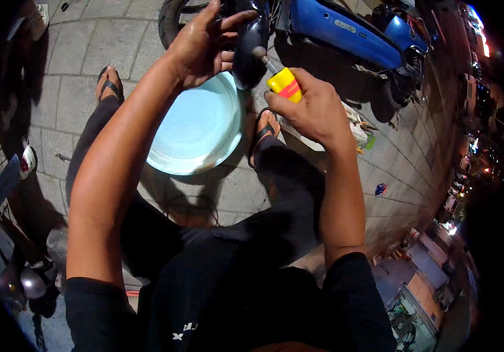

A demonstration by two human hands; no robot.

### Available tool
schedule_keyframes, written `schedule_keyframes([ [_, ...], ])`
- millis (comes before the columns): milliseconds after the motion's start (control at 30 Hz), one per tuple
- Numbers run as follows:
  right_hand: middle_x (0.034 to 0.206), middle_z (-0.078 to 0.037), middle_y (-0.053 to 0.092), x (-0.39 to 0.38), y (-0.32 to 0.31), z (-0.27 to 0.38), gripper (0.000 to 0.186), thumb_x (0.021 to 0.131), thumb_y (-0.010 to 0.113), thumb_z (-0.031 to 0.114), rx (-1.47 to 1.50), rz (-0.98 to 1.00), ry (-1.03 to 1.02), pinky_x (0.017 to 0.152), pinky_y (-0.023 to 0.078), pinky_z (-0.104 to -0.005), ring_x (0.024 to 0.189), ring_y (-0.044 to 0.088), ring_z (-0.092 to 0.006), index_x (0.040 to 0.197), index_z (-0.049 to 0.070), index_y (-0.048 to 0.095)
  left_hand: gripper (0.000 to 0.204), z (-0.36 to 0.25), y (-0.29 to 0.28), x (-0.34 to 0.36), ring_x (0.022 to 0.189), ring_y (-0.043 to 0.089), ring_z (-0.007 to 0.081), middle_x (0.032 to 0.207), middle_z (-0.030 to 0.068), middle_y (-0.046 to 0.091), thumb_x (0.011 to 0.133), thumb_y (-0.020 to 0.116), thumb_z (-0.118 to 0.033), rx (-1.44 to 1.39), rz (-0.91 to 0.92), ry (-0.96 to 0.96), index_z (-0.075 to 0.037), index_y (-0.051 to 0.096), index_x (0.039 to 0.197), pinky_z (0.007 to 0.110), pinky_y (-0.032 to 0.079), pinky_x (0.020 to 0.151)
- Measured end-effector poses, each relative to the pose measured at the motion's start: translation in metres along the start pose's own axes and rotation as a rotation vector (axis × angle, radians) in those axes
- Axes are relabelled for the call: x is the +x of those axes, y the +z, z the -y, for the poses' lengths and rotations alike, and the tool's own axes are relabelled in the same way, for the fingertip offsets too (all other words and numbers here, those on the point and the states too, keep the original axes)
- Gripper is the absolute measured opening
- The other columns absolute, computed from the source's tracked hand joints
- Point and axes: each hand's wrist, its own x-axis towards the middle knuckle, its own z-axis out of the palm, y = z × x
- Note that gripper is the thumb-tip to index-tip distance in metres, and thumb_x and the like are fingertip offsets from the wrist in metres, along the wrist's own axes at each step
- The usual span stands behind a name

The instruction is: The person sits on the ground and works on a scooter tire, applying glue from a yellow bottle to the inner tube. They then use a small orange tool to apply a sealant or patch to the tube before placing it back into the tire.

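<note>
A glossy black rubber tube (252, 50), seemingly an inner tube, hangs over the far edge of a pale blue basin (196, 132). My left hand (200, 50) holds the tube from its left side, with one finger laid across its front and other fingertips at its edge. My right hand (313, 105) is wrapped around a yellow and red handled tool (285, 85). From the handle a metal shaft runs to a rounded greyish tip, which is at the tube's right side; whether it touches the rubber I cannot tell.
A blue scooter body (343, 29) lies across the far right, with a dark tyre (171, 23) at the far left of the tube. The basin stands on grey paving between my sandalled feet. Beside my right foot are papers and small scraps (360, 129).
</note>
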Motion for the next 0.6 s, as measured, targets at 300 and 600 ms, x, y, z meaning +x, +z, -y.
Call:
schedule_keyframes([
  [300, 0.101, -0.026, 0.076, 0.000, -0.001, -0.003, 0.066, 0.082, 0.074, 0.058, 0.007, 0.010, 0.028, 0.084, 0.057, -0.0502, 0.095, 0.074, -0.0430, 0.118, 0.003, 0.072, 0.083, -0.003, -0.006, 0.000, 0.112, 0.076, 0.0263, 0.137, 0.0185, 0.066, 0.105, 0.039, -0.075, -0.043, 0.051, -0.020, -0.015, 0.047, 0.162, 0.042, 0.064, 0.096],
  [600, 0.100, -0.023, 0.077, 0.009, 0.000, 0.004, 0.064, 0.083, 0.074, 0.058, 0.021, 0.020, -0.003, 0.084, 0.057, -0.0510, 0.094, 0.074, -0.0435, 0.119, 0.005, 0.073, 0.085, 0.001, 0.004, 0.001, 0.107, 0.076, 0.0237, 0.134, 0.0159, 0.065, 0.104, 0.038, -0.078, -0.018, 0.001, -0.020, -0.016, 0.050, 0.161, 0.036, 0.065, 0.092],
])
